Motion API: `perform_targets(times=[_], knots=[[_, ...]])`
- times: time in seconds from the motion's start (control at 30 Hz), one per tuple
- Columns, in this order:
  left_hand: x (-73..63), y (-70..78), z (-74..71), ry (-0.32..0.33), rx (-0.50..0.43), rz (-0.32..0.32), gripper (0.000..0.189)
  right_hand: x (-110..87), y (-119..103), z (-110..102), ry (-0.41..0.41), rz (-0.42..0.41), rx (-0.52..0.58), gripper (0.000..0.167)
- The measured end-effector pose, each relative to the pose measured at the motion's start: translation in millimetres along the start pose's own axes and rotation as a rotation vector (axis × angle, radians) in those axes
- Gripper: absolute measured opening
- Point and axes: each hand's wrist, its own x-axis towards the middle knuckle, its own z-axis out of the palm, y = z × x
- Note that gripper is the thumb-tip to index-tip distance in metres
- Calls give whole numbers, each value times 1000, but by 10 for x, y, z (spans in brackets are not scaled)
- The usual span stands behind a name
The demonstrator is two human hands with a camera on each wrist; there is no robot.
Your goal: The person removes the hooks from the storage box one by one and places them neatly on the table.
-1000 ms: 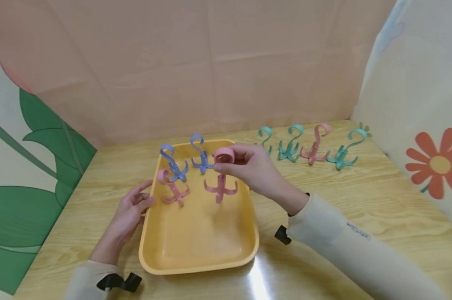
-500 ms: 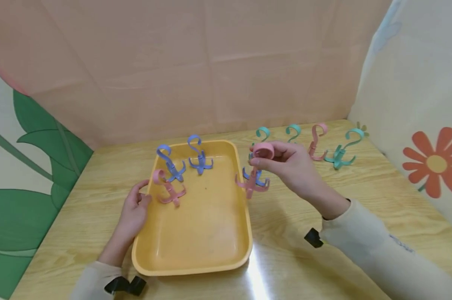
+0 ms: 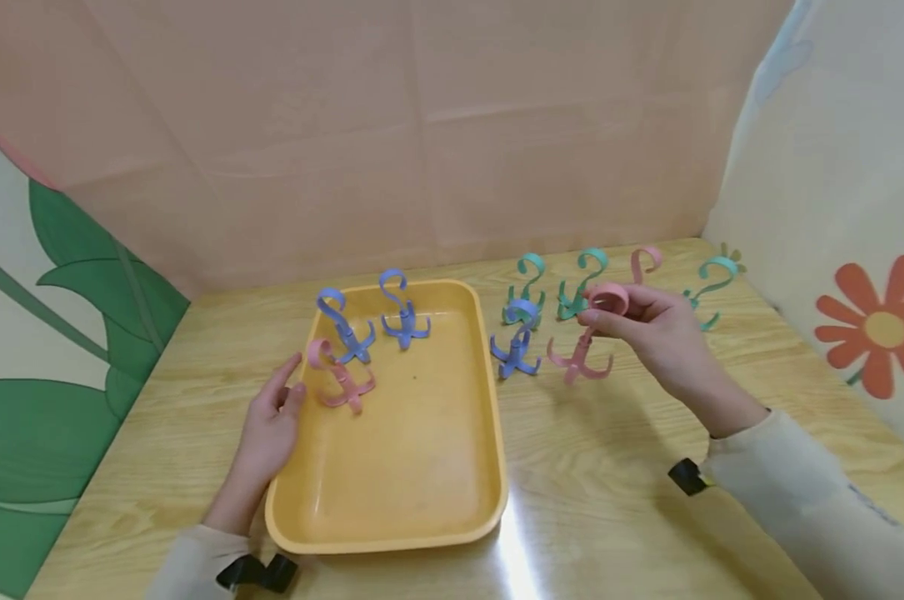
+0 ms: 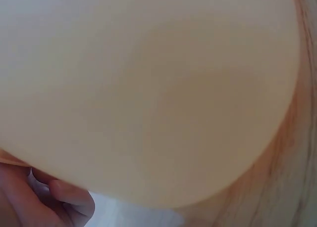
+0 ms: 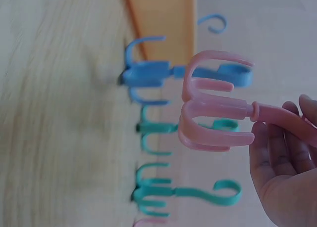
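Observation:
My right hand (image 3: 665, 342) pinches the curved top of a pink four-prong hanging hook (image 3: 581, 362), held above the table right of the tray. In the right wrist view the pink hook's prongs point away from the fingers. My left hand (image 3: 267, 429) rests along the left side of the yellow tray (image 3: 414, 467), fingers and thumb at its rim. Inside the tray stand two blue hooks (image 3: 405, 329) and a pink hook (image 3: 350, 392). Just right of the tray stands another blue hook (image 3: 515, 358). The left wrist view mostly shows the tray's pale outer surface (image 4: 148, 88).
Behind the held hook stand two green hooks (image 3: 525, 312). Farther right are a pink hook (image 3: 646, 260) and a green hook (image 3: 716, 271), both partly hidden by my right hand. A pink-beige sheet (image 3: 422, 142) hangs behind the wooden table (image 3: 594, 500).
My right hand has carried the pink hook from over the tray to the right, past the blue hook, which now shows fully. The left hand stays at the tray's side.

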Motion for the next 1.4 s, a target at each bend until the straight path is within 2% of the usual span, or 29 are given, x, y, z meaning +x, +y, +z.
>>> perform_targets(times=[0.13,0.37,0.6,0.8,0.97,1.13,1.4], knots=[[3,-23,19,19,-5,5,46,26,101,-98,32,34,-18,19],[13,-43,33,28,-29,-16,45,116,221,-167,73,85,-138,20],[1,-40,30,39,-33,-31,44,233,373,-157,104,99,-257,31],[-13,-39,20,38,-59,-46,44,323,474,-127,76,77,-224,29],[-21,-44,14,38,-61,-47,44,346,532,-132,63,91,-276,25],[-23,-52,14,51,-44,-48,43,330,582,-146,52,112,-321,27],[-13,-21,24,52,-48,-43,43,329,592,-136,36,112,-312,32]])
